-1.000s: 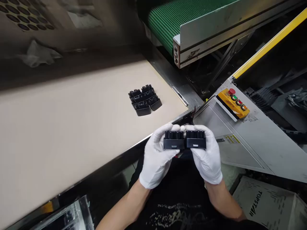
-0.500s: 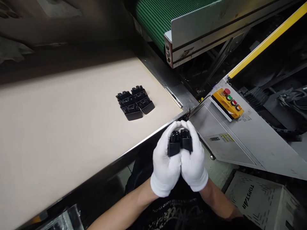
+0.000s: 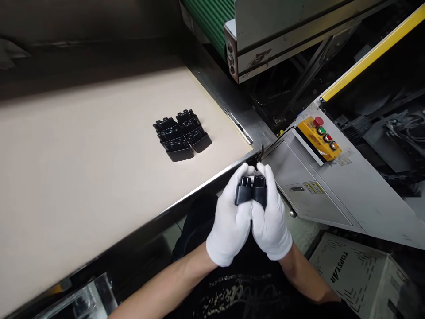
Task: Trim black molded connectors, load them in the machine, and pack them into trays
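Both of my hands wear white gloves and are pressed together in front of my body, just off the table's near edge. My left hand (image 3: 229, 221) grips one small black plastic part (image 3: 243, 193). My right hand (image 3: 271, 221) grips a second black plastic part (image 3: 260, 193), and the two parts are held side by side, touching, end-on to me. On the beige table (image 3: 83, 146) a cluster of several similar black parts (image 3: 182, 134) lies up and to the left of my hands.
A green conveyor belt (image 3: 209, 17) with a metal end frame rises behind the table. To the right stands a grey machine cover with a yellow button box (image 3: 319, 138) and a yellow rail. A cardboard box (image 3: 358, 279) sits low right.
One second ago I held the two parts broadside, side by side. They have since been turned end-on and my hands have closed together; the view has shifted slightly.
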Action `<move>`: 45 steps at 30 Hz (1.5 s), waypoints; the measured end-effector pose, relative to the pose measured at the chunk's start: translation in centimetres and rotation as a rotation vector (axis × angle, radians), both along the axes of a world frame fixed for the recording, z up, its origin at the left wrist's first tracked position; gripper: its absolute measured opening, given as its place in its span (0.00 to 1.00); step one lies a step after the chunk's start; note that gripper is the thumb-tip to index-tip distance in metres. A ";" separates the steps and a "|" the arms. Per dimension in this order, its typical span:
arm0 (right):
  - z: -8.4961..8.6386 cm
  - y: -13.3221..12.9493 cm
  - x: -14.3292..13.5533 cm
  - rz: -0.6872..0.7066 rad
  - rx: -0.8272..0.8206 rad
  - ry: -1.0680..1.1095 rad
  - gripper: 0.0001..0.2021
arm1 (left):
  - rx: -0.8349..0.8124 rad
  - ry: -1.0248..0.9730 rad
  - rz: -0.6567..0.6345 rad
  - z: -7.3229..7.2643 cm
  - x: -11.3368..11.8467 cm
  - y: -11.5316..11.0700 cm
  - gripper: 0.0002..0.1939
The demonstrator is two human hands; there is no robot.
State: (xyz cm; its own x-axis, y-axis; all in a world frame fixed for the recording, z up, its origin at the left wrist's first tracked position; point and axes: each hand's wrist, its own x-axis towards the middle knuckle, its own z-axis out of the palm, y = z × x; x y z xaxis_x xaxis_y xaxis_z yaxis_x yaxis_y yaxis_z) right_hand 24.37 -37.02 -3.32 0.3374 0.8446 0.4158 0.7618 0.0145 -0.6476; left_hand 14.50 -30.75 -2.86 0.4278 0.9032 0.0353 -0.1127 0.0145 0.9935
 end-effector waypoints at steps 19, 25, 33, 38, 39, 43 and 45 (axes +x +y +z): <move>0.2 -1.3 2.2 -0.031 0.055 0.719 0.20 | -0.275 -0.148 -0.344 -0.6 -3.5 2.3 0.26; 2.6 -0.8 1.7 0.109 0.110 0.804 0.34 | -0.087 -0.306 -0.115 -0.8 -4.1 1.7 0.34; 2.5 -0.8 0.7 0.102 0.114 0.834 0.33 | -0.099 -0.383 -0.113 -1.4 -4.2 1.5 0.40; 2.3 -0.9 0.6 0.066 0.111 0.773 0.33 | -0.118 -0.381 -0.108 -1.4 -4.3 1.5 0.41; 2.3 -0.9 0.6 0.066 0.113 0.757 0.33 | -0.115 -0.386 -0.108 -1.3 -4.3 1.6 0.41; 2.5 -0.6 0.4 0.066 0.134 0.669 0.31 | -0.121 -0.393 -0.101 -1.2 -4.4 1.7 0.39; 2.8 -0.5 0.3 0.066 0.147 0.604 0.31 | -0.126 -0.379 -0.093 -1.0 -4.5 1.7 0.39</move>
